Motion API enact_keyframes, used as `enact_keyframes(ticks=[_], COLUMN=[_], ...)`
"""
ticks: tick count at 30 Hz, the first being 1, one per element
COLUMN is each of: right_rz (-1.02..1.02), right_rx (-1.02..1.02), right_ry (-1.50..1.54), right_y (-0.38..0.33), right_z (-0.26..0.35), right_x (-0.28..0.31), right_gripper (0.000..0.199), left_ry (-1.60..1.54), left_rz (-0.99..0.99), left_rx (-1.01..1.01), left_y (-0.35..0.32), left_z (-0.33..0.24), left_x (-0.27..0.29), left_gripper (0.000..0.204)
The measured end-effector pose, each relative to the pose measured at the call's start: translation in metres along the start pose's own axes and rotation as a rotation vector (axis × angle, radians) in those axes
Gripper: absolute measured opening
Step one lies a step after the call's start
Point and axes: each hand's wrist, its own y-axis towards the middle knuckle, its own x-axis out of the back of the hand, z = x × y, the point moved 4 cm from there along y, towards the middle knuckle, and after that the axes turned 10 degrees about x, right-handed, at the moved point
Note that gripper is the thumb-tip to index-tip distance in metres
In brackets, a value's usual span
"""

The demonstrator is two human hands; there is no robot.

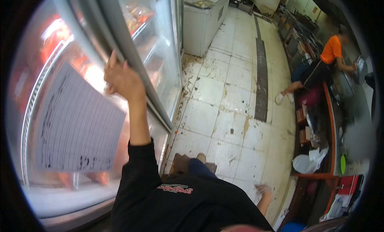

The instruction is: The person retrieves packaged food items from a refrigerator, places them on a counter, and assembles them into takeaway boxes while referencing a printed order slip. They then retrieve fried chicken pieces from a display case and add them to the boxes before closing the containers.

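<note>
My left hand (125, 79) is closed on the metal frame of a glass fridge door (98, 30), its fingers curled at the frame's edge. Beside it, a lined paper sheet (82, 120) is stuck to the glass. Behind the glass, wire shelves (28, 124) hold blurred red and orange goods, some apparently bagged. My right hand (264, 191) hangs low at my right side, away from everything, with its fingers loosely apart. It is small and slightly blurred, and nothing shows in it.
A white chest-like cabinet (196, 30) stands beyond the fridge. Stained floor tiles (208, 108) carry a dark drain strip (261, 80). Along the right runs a counter with shelves, a white tub (301, 164) and a green bowl (343, 164). A person in orange (332, 50) works there.
</note>
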Motion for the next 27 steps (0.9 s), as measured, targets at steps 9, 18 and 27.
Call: enact_keyframes(ticks=[9, 18, 27], right_rz=[-0.267, -0.128, -0.076], right_rx=[0.856, 1.615, 1.524], right_ry=[-0.381, -0.241, -0.339], right_y=[0.134, 0.055, 0.163], right_z=[0.388, 0.749, 0.876], right_x=[0.286, 0.420, 0.478], right_gripper=[0.041, 0.039, 0.065], left_ry=[0.496, 0.353, 0.595], left_rz=[-0.043, -0.189, -0.038], left_rx=[0.026, 0.075, 0.234], left_y=[0.004, -0.004, -0.011], left_z=[-0.004, 0.008, 0.031], left_x=[-0.006, -0.022, 0.012], left_gripper=[0.017, 0.022, 0.025])
